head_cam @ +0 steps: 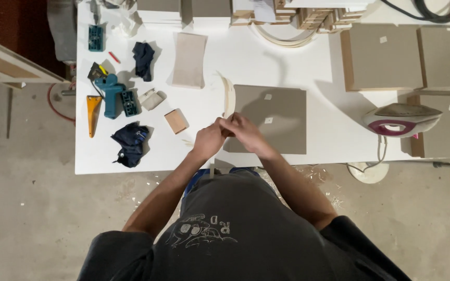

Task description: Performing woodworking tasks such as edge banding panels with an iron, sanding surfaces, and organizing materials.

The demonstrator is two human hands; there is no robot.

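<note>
A grey square panel lies flat on the white table in front of me. Along its left edge a pale strip of edge banding curls upward and away. Both hands meet at the panel's near left corner. My left hand pinches the lower end of the strip. My right hand presses against the same spot, fingers closed on the strip at the panel's edge.
A clothes iron rests to the right, with grey panels stacked behind it. To the left lie a teal power tool, an orange trimmer, dark cloths, a small wood block and a sanding sheet.
</note>
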